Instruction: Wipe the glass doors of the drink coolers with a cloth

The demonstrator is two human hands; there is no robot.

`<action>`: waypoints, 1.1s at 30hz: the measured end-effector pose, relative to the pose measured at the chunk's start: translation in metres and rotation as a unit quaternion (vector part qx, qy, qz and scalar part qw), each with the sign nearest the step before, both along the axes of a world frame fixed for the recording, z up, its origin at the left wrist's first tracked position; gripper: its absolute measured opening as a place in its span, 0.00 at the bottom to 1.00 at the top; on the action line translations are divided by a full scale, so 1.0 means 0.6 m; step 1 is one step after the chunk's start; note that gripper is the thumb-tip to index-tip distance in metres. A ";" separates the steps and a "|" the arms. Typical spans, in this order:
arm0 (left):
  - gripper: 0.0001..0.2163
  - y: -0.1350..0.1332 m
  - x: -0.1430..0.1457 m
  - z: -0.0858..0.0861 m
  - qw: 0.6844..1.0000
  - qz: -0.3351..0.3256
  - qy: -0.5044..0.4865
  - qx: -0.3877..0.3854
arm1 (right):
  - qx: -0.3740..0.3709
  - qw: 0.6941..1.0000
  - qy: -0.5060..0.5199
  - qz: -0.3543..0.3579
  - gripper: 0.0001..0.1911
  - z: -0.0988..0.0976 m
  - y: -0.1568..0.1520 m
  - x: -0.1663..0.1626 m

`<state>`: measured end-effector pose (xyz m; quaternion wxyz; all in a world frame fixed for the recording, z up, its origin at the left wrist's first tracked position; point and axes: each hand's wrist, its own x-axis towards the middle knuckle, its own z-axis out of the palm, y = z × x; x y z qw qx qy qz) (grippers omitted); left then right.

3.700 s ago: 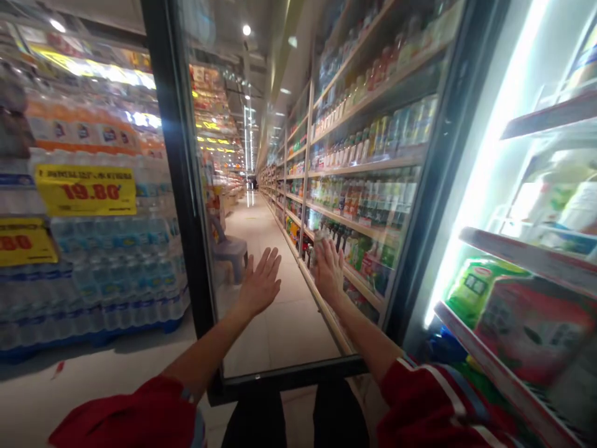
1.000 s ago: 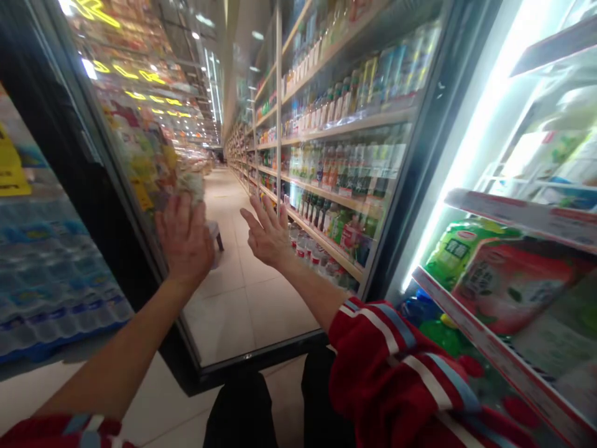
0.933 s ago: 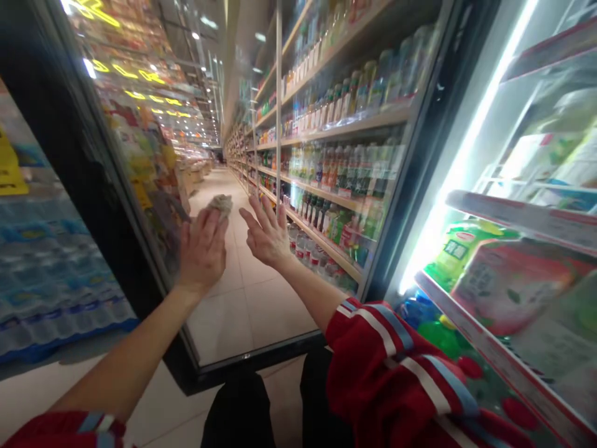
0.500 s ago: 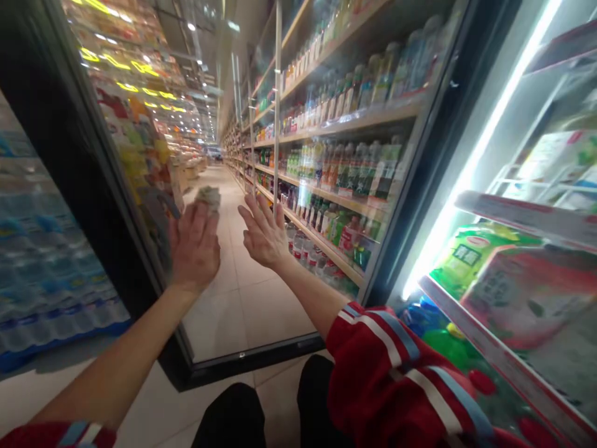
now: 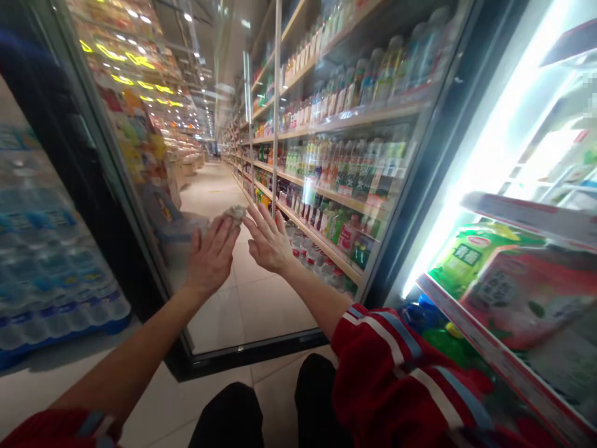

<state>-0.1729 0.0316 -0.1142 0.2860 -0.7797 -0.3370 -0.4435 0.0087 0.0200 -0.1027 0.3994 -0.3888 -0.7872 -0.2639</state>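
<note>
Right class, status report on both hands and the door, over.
Left hand presses crumpled grey cloth on open glass fridge door. Right hand open, empty, beside it. Nothing between.

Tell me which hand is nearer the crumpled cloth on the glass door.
Left. The left hand presses the crumpled cloth against the glass door, fingertips on it. The right hand is spread open just right of the cloth, close to it but not holding it.

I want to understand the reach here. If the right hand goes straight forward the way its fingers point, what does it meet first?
Most likely the glass door: the right hand is open, with its fingers toward the pane. Depth is unclear; it may touch already.
</note>
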 end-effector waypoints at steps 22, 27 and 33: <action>0.27 -0.033 -0.050 0.026 0.983 0.059 0.115 0.132 | 0.139 0.988 0.007 0.066 0.28 -0.023 -0.010 0.016; 0.26 -0.046 -0.051 0.075 0.978 0.116 0.021 0.174 | 0.152 0.987 0.013 0.057 0.29 -0.026 -0.016 0.012; 0.29 -0.063 -0.023 0.027 0.976 -0.001 0.152 0.153 | 0.063 0.998 -0.014 0.024 0.28 -0.017 -0.038 0.015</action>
